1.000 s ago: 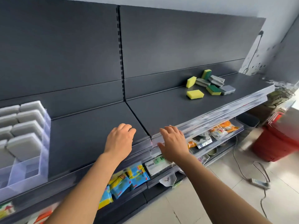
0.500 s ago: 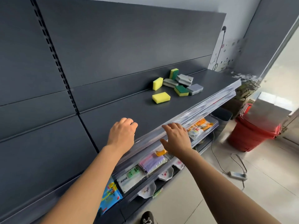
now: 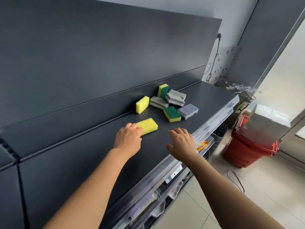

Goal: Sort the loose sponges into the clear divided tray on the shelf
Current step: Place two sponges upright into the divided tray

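Note:
A heap of loose sponges lies on the dark shelf (image 3: 99,156). A yellow sponge (image 3: 148,126) lies flat, nearest to me. My left hand (image 3: 128,139) has its fingertips on that sponge's near end, fingers loosely bent. My right hand (image 3: 181,143) hovers open over the shelf's front part, touching nothing. Behind are an upright yellow sponge (image 3: 142,104) against the back panel, a yellow-green sponge on edge (image 3: 163,91), a green-topped sponge (image 3: 172,113), two stacked grey sponges (image 3: 175,97), a third grey sponge (image 3: 158,102) and a grey-purple sponge (image 3: 188,111). The clear divided tray is out of view.
A clear strip runs along the shelf's front edge (image 3: 212,121). Packets hang on the lower shelf (image 3: 171,192). Stacked red baskets (image 3: 247,152) with a white box (image 3: 267,124) on top stand on the floor at right. A cable (image 3: 236,179) lies on the tiles.
The view has swung right, and the tray with grey sponges left the frame. Both hands moved from the shelf's front edge toward the heap; my left hand reached the flat yellow sponge.

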Demonstrator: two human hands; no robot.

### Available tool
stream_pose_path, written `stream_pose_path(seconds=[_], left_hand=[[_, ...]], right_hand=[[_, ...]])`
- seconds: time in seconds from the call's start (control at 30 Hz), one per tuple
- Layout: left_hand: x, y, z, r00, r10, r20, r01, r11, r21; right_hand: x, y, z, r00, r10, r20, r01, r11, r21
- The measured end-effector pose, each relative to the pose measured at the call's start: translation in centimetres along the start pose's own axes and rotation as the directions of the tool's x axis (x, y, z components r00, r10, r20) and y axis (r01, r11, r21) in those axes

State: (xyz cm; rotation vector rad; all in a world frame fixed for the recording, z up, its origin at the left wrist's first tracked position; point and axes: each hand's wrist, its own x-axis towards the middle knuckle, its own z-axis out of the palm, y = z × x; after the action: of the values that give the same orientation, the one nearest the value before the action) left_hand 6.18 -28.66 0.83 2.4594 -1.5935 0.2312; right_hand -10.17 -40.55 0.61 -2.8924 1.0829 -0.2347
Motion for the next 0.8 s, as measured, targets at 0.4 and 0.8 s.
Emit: stream_pose_path(seconds=[0.4, 0.8], left_hand=[[9.6, 1.7, 3.9, 0.962, -0.123, 0.244, 0.148, 0.985, -0.089], [11.0, 2.2, 4.8, 0.807, -0.352, 0.474, 0.478, 0.861, -0.173]], right_hand=[[10.5, 6.3, 2.4, 0.994, 0.015, 0.106, -0.019, 0.999, 0.035], [14.8, 8.8, 4.1, 0.983, -0.161, 0.087, 0.156, 0.986, 0.058]])
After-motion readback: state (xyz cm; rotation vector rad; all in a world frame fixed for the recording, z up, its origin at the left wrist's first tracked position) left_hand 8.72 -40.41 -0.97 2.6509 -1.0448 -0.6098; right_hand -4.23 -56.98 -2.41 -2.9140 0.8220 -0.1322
